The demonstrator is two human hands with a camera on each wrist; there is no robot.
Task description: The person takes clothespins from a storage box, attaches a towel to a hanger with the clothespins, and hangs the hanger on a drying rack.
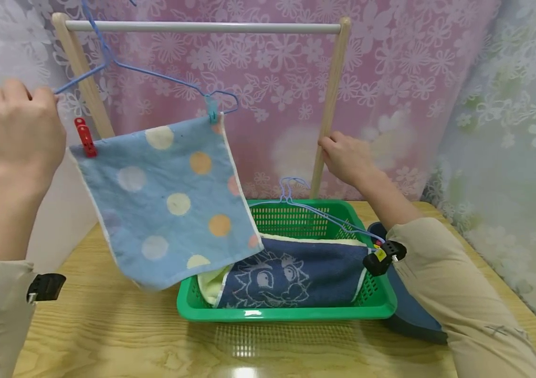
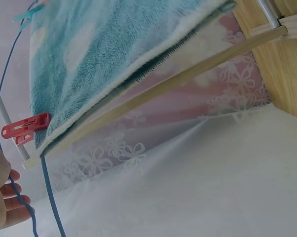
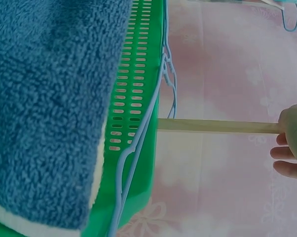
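Observation:
My left hand (image 1: 22, 126) grips the arm of a blue wire hanger (image 1: 159, 75), raised at the left. A light blue polka-dot towel (image 1: 154, 173) hangs from it, fastened by a red clothespin (image 1: 84, 136) and a teal clothespin (image 1: 212, 108). The towel's lower right corner overlaps the green basket (image 1: 286, 315) in the head view. With curled fingers, my right hand (image 1: 348, 157) holds the right wooden post (image 1: 331, 100) of a drying rack. The rack's metal bar (image 1: 201, 27) runs across the top, behind the hanger.
Inside the basket lies a navy towel (image 1: 286, 278) with a cartoon face, with pale yellow cloth beside it. Blue hangers (image 1: 315, 211) rest over the basket's back right. A dark blue container (image 1: 414, 304) stands right of the basket on the wooden table (image 1: 130, 336). Flowered curtains hang behind.

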